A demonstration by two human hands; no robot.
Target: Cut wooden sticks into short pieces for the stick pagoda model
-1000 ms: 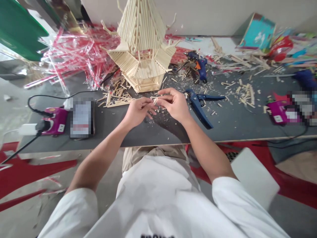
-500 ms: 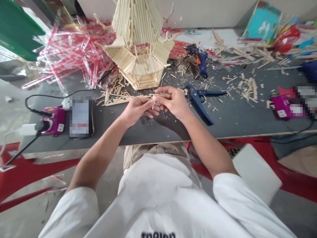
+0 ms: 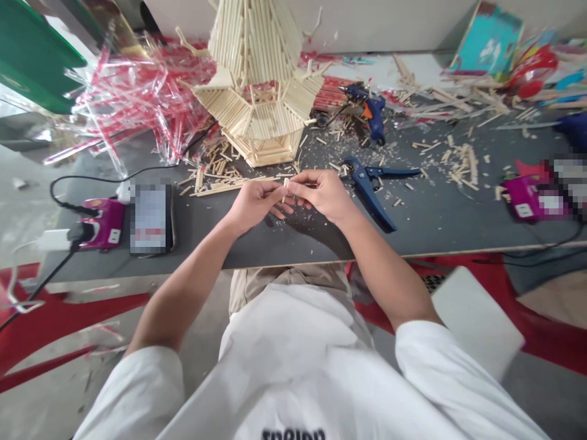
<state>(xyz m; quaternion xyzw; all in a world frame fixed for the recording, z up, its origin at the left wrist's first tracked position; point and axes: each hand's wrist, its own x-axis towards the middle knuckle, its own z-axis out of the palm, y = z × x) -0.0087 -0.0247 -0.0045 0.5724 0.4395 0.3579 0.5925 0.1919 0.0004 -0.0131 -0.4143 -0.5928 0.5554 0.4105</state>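
Note:
My left hand (image 3: 254, 206) and my right hand (image 3: 324, 194) meet over the table in front of me. Between their fingertips is a short pale wooden stick (image 3: 285, 184), held upright; its lower part is partly covered by fingers. Thumb and forefinger of each hand pinch together at it. Just beyond the hands stands a tiered model building (image 3: 270, 122) made of wooden sticks, with flared roof panels. Longer wooden sticks (image 3: 215, 189) lie by my left hand. Blue-handled cutters (image 3: 369, 195) rest to the right of my right hand.
A blue glue gun (image 3: 375, 116) lies behind the cutters among stick offcuts. Red-and-clear plastic wrappers (image 3: 137, 98) pile up at back left. A phone (image 3: 149, 220) and a purple power adapter (image 3: 107, 226) with cables sit on the left; another purple adapter (image 3: 532, 197) sits on the right.
My right forefinger has curled down closer to the stick, where it was raised and straighter before. Both hands stay in nearly the same place.

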